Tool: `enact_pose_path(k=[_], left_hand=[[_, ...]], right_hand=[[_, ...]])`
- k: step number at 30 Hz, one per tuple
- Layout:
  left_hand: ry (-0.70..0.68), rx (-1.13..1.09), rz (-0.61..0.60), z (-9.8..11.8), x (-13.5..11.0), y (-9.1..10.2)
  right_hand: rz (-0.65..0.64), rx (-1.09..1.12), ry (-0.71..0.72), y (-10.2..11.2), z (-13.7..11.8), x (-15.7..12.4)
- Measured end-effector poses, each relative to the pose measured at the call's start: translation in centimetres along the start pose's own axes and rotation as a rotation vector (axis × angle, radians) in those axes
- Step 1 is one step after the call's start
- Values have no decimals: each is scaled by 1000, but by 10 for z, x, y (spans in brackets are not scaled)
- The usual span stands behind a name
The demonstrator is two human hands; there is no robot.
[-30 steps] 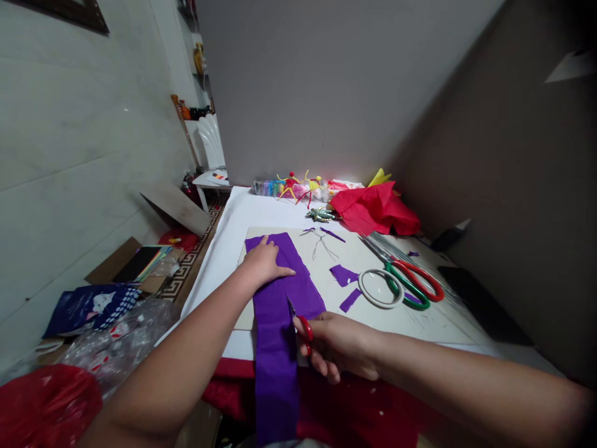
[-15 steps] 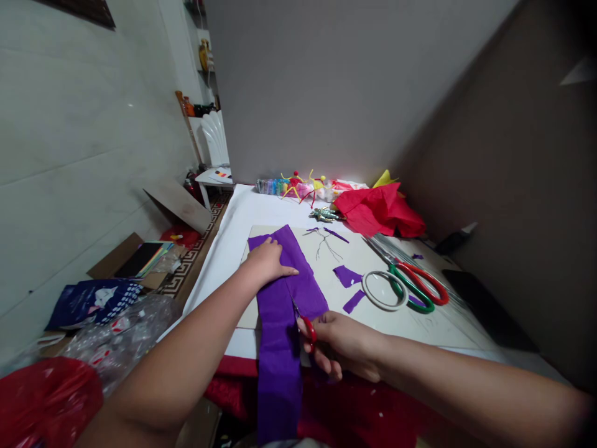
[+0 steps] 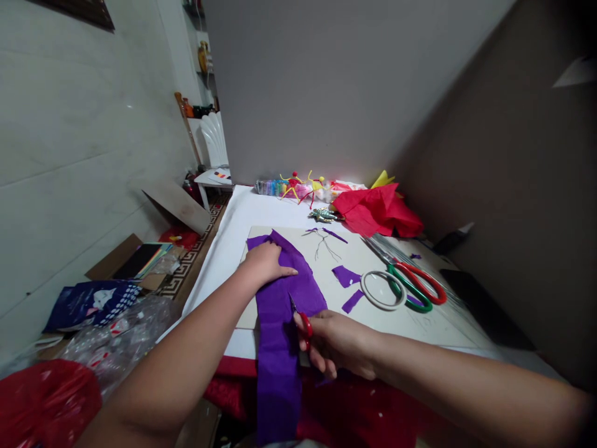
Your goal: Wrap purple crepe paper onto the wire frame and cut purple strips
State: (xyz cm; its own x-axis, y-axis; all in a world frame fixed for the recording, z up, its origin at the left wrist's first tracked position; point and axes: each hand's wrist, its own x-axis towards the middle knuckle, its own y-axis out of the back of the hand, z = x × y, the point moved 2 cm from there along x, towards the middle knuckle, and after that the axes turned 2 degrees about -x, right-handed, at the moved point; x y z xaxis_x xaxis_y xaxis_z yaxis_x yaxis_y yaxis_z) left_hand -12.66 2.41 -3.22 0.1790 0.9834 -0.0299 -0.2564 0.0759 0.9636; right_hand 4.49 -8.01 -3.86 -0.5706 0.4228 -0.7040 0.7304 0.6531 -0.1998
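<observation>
Worn on the head, facing forward and down: close above the left hand (image 3: 263,264) and right hand (image 3: 338,343), then along a white-covered table (image 3: 224,249) to a grey wall (image 3: 326,93). Edges apparently bowed by a wide lens.

Dim indoor light, glare low on the far wall (image 3: 326,93), warped frame edges, soft shadow beneath the right hand (image 3: 338,345).

Vivid purple crepe (image 3: 278,367), red-handled snips (image 3: 304,325), and look, red-and-green shears (image 3: 410,289), scarlet tissue (image 3: 377,211), brown-and-cream key-pattern rug (image 3: 193,261)!
</observation>
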Motion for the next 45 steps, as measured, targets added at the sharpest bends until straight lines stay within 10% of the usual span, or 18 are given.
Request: enact_pose_path(k=[45], left_hand=[[-82, -65, -84, -15, 7, -5]], right_hand=[[21, -20, 35, 6, -7, 15]])
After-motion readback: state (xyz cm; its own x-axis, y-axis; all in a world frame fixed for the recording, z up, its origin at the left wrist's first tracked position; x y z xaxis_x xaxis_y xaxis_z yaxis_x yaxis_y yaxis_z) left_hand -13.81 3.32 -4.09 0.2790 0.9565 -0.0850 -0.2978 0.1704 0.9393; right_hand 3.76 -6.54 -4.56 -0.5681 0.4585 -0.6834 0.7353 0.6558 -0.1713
